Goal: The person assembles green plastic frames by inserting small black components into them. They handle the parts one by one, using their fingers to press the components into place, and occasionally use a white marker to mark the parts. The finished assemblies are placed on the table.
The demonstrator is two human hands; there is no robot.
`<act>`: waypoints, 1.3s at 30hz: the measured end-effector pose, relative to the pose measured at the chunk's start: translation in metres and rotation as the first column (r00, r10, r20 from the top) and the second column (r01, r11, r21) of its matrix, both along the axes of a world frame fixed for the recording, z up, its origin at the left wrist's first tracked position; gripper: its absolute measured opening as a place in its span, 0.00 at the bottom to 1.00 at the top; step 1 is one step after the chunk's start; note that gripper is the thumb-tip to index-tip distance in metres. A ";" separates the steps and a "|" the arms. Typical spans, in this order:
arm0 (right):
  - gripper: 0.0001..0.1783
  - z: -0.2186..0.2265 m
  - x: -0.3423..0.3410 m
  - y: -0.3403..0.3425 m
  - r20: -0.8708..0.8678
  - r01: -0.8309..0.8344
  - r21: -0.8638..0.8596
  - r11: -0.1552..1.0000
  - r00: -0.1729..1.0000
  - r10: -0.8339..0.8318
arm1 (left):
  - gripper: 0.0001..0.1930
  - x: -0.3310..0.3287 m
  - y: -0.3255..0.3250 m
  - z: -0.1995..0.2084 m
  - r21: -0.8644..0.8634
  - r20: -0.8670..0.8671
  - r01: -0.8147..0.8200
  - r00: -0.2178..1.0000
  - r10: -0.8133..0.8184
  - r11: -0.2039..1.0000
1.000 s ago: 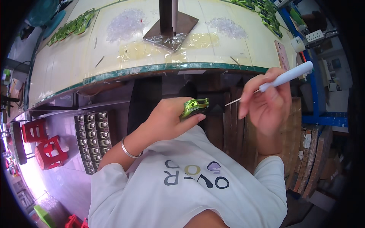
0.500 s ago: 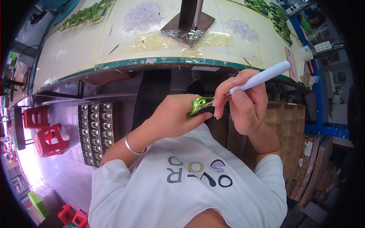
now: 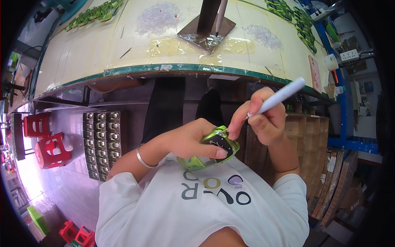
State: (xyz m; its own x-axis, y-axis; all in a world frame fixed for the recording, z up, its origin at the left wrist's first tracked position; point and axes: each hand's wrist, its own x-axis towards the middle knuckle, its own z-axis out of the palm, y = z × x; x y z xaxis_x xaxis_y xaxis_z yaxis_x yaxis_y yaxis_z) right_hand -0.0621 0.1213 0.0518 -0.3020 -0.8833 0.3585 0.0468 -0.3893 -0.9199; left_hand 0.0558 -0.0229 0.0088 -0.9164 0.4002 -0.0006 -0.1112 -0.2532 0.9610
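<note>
My left hand (image 3: 187, 138) is closed around a shiny green plastic piece (image 3: 193, 162) with a black, dotted oval face, held in front of my shirt. The left thumb lies across the black face, and part of the piece is hidden under my fingers. In my right hand (image 3: 267, 123) is a pen-shaped tool (image 3: 284, 95) with a pale blue-white handle and a thin metal tip, pinched between thumb and fingers. Its tip points down at the upper right rim of the piece, where my right fingertips come close; whether the tip touches cannot be made out.
Across the front runs a worktable (image 3: 94, 53) with a green edge. On it are clear plastic bits (image 3: 158, 18), a metal stand (image 3: 205, 31), green pieces (image 3: 92, 16) and a phone (image 3: 314, 73). A compartment tray (image 3: 101, 140), red stools (image 3: 53, 150) and a wooden rack (image 3: 306, 144) stand lower down.
My left hand has turned the green piece so that its black face shows. My right hand has lowered slightly with the tool, and the handle has shifted a little left and down.
</note>
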 end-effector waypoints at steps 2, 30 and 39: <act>0.10 -0.003 0.005 0.005 -0.151 0.046 -0.008 0.999 0.987 -0.047 | 0.11 -0.003 0.001 0.004 -0.305 0.021 -0.070 0.997 0.080 0.950; 0.22 -0.030 -0.129 0.057 -0.560 0.904 0.239 0.354 0.426 -0.710 | 0.19 -0.016 0.007 -0.028 -0.057 0.029 -0.631 0.773 0.633 0.773; 0.45 -0.053 0.007 -0.001 -0.463 0.489 0.414 0.768 0.839 -0.285 | 0.22 -0.024 0.022 -0.030 -0.148 -0.206 -0.635 0.769 0.605 0.758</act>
